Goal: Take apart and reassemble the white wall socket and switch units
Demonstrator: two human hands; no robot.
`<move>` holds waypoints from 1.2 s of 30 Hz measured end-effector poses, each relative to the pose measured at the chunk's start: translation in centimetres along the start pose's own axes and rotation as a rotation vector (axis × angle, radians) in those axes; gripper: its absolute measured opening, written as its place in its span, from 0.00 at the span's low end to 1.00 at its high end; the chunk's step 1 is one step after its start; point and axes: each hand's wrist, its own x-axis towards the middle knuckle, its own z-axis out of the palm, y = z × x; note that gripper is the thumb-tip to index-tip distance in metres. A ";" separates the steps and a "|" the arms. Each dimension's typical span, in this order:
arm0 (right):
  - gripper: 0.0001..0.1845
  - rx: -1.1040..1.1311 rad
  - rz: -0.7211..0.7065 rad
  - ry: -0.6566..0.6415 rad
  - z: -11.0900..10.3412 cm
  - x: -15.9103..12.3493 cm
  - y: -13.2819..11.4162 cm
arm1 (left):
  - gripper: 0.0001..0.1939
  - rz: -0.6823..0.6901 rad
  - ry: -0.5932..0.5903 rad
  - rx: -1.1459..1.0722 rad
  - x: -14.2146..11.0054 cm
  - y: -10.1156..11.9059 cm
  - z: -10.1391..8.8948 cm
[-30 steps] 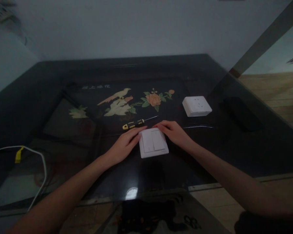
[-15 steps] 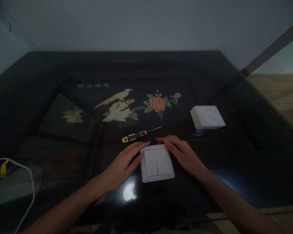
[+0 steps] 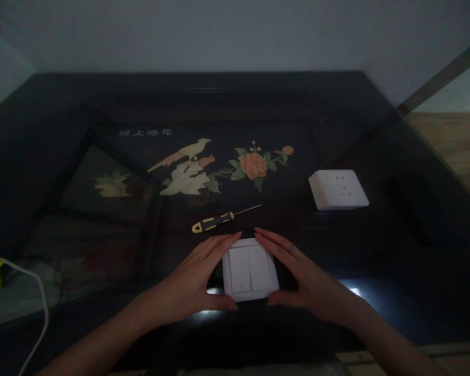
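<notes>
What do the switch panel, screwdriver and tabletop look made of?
Switch panel: probably plastic, smooth and white, with clean moulded-looking edges.
Screwdriver: grip likely plastic or rubber, black and yellow; thin, pale shaft, likely metal.
Tabletop: glossy and dark, perhaps glass or lacquer, judging by its bright reflections.

A thin, pale ring (image 3: 292, 248) circles one finger of the right hand (image 3: 306, 279); the left hand (image 3: 198, 279) is bare. Both forearms (image 3: 121, 329) are bare too, the fingers (image 3: 217, 249) slender and tapering.
</notes>
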 end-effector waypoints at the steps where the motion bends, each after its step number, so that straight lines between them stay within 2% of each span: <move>1: 0.53 0.001 0.000 0.006 0.0 0.0 -0.1 | 0.54 -0.007 0.001 0.005 0.0 0.0 0.0; 8: 0.54 -0.025 -0.004 0.039 -0.1 -0.9 -0.2 | 0.53 0.001 0.040 0.055 0.1 0.3 0.5; 12: 0.51 -0.081 0.006 0.120 0.0 -1.7 0.7 | 0.50 0.085 0.083 0.093 1.3 1.3 1.0; 16: 0.50 -0.137 0.029 0.233 -0.9 -3.3 2.3 | 0.48 0.213 0.094 0.128 3.9 2.5 2.2; 22: 0.42 -0.216 0.073 0.411 -3.8 -7.4 5.3 | 0.46 0.351 0.093 0.207 9.2 5.1 5.3; 28: 0.41 -0.301 0.087 0.561 -6.3 -10.2 7.8 | 0.43 0.482 0.151 0.405 13.7 8.1 7.2; 31: 0.44 -0.323 0.084 0.554 -7.7 -10.3 8.6 | 0.42 0.502 0.154 0.472 15.3 8.7 7.5; 36: 0.51 -0.301 0.092 0.437 -9.6 -9.8 9.3 | 0.42 0.486 0.134 0.538 16.6 8.9 7.8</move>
